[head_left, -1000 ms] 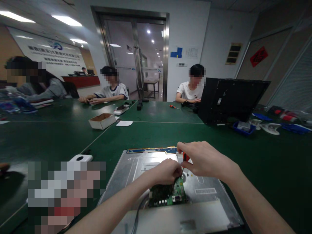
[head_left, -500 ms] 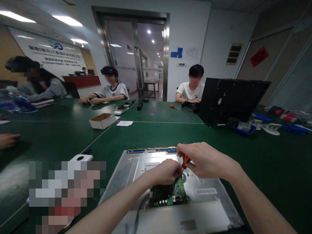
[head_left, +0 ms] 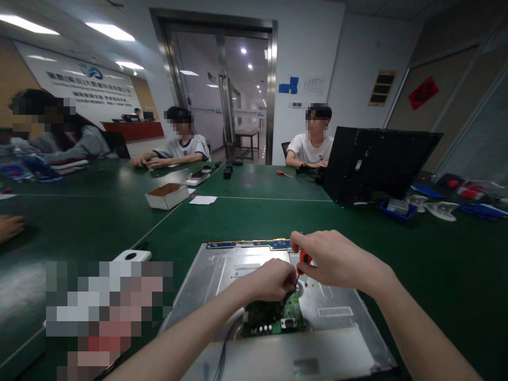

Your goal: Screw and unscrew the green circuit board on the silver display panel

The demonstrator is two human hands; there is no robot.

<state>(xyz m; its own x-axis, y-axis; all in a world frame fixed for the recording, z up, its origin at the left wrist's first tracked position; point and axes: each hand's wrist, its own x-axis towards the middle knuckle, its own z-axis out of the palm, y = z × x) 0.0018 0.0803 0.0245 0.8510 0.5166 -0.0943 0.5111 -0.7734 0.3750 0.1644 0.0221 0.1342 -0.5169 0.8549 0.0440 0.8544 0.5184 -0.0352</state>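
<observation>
Head view: we see a metal panel (head_left: 198, 296) lying flat on a green table (head_left: 397, 233), and we place everything else from it.
Circuit board: the green board (head_left: 293, 307) sits on the middle of the metal panel, partly covered by our left hand.
Left hand: our left hand (head_left: 275, 280) is curled, fingertips pinched close together over the board's far edge; whether they grip anything we cannot tell.
Right hand: our right hand (head_left: 331, 257), above the far right part of the metal panel, is half closed, fingers bent around the orange handle of a screwdriver (head_left: 305, 257).
Screwdriver shaft: it slants down toward the board's far corner, beside our left fingertips; its tip is hidden.
Progress: the metal panel and board lie uncovered, so access seems done; we judge the screwdriver work unfinished, with the board on the panel. Turning in or out, and how many screws remain, we cannot tell.
Beyond the panel: a small open box (head_left: 170, 200) stands far left, a black housing (head_left: 381, 164) far right.
</observation>
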